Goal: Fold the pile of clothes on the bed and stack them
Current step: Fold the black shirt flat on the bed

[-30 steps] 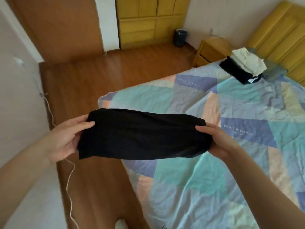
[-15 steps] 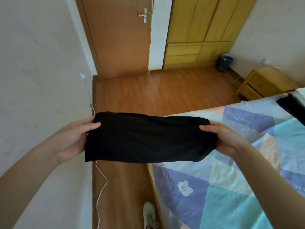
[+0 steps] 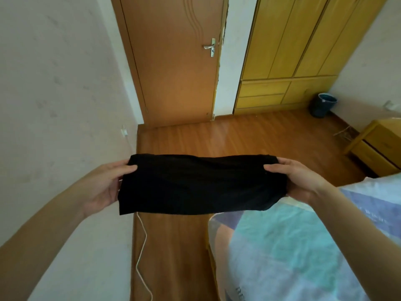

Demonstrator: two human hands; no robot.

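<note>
A folded black garment [image 3: 195, 184] hangs stretched flat in the air between my hands, over the wooden floor by the bed's corner. My left hand [image 3: 106, 187] grips its left end, thumb on top. My right hand [image 3: 299, 181] grips its right end in the same way. The bed [image 3: 293, 257], with a patchwork sheet in teal, blue and peach, fills the lower right. The stack of folded clothes is out of view.
A wall runs along the left, with a socket and a white cable [image 3: 141, 253] trailing down the floor. Ahead stand a closed wooden door [image 3: 173, 61] and a yellow wardrobe [image 3: 293, 51]. A dark bin [image 3: 323, 105] and a bedside cabinet [image 3: 377, 146] are at the right.
The view has swung left and upward, from the bed toward the door and wardrobe. The stack of clothes has left the view. Both hands keep the same grip on the black garment.
</note>
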